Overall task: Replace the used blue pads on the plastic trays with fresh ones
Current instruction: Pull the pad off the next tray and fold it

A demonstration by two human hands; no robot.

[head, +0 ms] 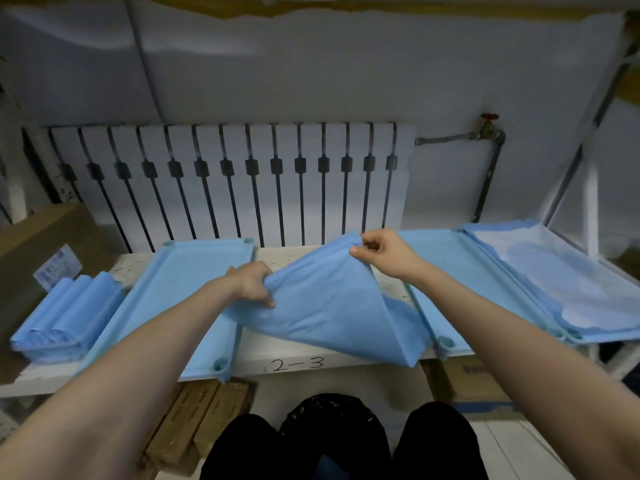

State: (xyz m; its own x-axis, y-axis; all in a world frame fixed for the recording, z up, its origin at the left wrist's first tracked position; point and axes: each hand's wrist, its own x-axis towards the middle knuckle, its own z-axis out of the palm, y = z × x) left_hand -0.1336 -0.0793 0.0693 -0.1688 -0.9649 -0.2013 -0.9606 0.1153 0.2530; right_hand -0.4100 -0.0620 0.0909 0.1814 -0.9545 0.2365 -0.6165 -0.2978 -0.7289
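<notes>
A folded blue pad (332,306) hangs partly unfolded over the middle of the white shelf. My left hand (251,284) grips its left edge, and my right hand (375,251) pinches its top corner, lifted a little higher. A bare light-blue plastic tray (180,289) lies to the left under my left forearm. A second tray (446,271) lies to the right, partly covered by the pad's lower end. Farther right, a third tray (575,336) carries a pad (561,278) with its white side up. A stack of folded blue pads (65,313) sits at the shelf's left end.
The white shelf (298,362) has "2-3" written on its front edge. A white radiator (235,181) and a pipe with a red valve (488,128) stand behind. Cardboard boxes (38,244) flank the shelf, and a black bin bag (332,420) sits on the floor between my legs.
</notes>
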